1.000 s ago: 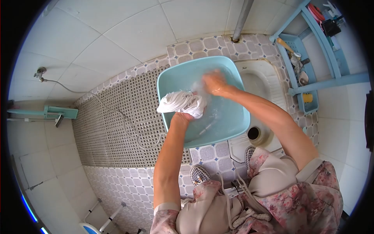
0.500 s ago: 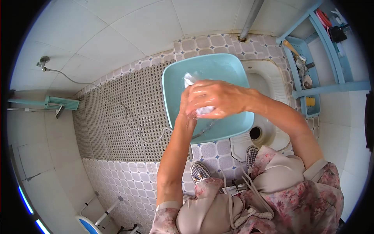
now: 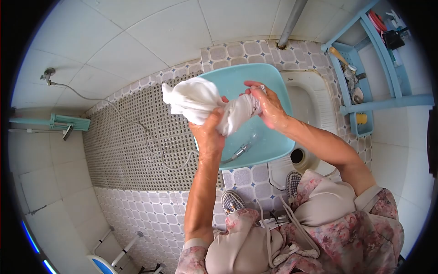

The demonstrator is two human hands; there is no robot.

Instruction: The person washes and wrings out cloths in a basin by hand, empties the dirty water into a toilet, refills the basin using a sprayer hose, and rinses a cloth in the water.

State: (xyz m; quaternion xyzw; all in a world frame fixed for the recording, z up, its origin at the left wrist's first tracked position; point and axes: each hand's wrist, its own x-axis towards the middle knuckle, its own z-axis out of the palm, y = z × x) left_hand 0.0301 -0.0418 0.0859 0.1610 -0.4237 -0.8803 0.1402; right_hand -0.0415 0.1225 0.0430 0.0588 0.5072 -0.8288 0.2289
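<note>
A bunched, wet-looking white cloth (image 3: 194, 97) stretches between my hands above a light blue basin (image 3: 269, 153). My left hand (image 3: 209, 130) grips it near its middle, thumb on top, and the loose end bulges out past the basin's left rim. My right hand (image 3: 269, 107) holds the other, gathered end, with the index finger sticking out. Whether this cloth is a garment I cannot tell. Under the hands, a shower head (image 3: 244, 150) on its hose lies in the basin over the near rim.
A squat toilet (image 3: 326, 102) with a dark drain hole (image 3: 298, 156) lies right of the basin. A perforated grey mat (image 3: 132, 137) covers the floor at left, crossed by the hose (image 3: 147, 132). A blue shelf rack (image 3: 388, 104) stands at right, a squeegee mop (image 3: 70, 122) at left.
The cloth, mostly hidden inside my clasped hands before, is now spread out to the left. My hands have moved apart, the left one leftward, the right one rightward.
</note>
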